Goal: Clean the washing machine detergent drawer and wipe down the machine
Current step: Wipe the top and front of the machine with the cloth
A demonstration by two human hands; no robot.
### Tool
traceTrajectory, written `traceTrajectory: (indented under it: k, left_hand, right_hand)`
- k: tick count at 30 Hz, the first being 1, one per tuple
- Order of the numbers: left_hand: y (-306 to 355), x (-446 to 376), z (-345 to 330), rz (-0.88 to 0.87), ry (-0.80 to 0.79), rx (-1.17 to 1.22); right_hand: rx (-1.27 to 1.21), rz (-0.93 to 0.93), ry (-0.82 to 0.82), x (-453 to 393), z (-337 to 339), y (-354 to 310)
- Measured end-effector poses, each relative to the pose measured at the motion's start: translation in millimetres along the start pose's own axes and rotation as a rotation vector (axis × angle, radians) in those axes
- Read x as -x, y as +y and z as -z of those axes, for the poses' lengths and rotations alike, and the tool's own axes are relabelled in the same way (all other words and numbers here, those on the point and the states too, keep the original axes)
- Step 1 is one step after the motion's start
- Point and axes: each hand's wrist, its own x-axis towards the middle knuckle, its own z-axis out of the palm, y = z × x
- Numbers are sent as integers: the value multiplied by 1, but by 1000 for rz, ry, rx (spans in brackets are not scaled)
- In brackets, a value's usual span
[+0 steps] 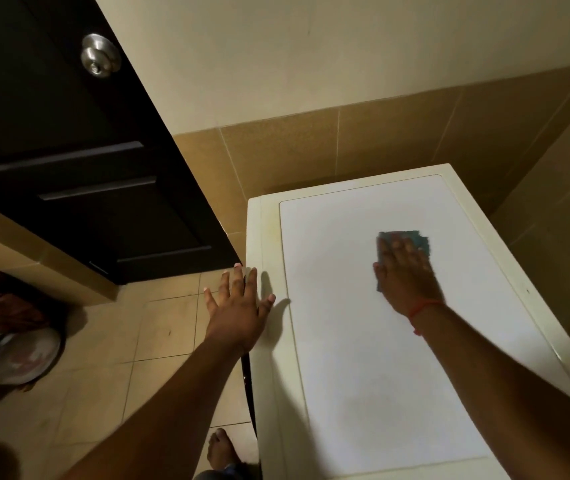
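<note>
The white rectangular washing machine top (380, 341) is viewed steeply from above (head height), close, facing the wall.

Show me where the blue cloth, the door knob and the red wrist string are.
blue cloth (415, 237): head view, on the far edge showing past the fingers.
door knob (99, 57): head view, on the round metal face.
red wrist string (423, 305): head view, on the strand across the right wrist.

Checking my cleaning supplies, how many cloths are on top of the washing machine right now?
1. A blue cloth lies on the white washing machine top, pressed flat under the right hand. The left hand holds none. Others may be out of view.
</note>
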Motion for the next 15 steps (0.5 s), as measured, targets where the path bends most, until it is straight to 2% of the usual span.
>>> traceTrajectory:
  k: [1, 2, 5, 6, 9, 10, 12, 13, 15]
  left_hand:
    - [-6, -2, 0, -3, 1, 5]
    - [-11, -4, 1, -7, 6, 9]
    - [-31, -11, 1, -16, -2, 25]
    - [-39, -12, 0, -22, -7, 28]
    - [-62, -19, 3, -66, -16, 28]
    - [-73, -22, 6, -86, -18, 29]
    - [-90, -29, 12, -119, -23, 27]
    - [-99, -33, 16, -135, -25, 29]
    - [-115, -40, 22, -180, -39, 28]
  right_hand:
    - [4, 113, -34, 1, -1, -7]
    - [3, 137, -60, 0, 3, -9]
    - [-11, -143, 2, -7, -2, -36]
    - [7, -133, -16, -6, -3, -60]
    - [63, 220, -63, -2, -7, -105]
    - [44, 197, -58, -7, -7, -108]
    - [0, -61, -5, -15, -6, -120]
    - [0, -133, -16, -16, -10, -137]
    - [47, -35, -56, -14, -18, -175]
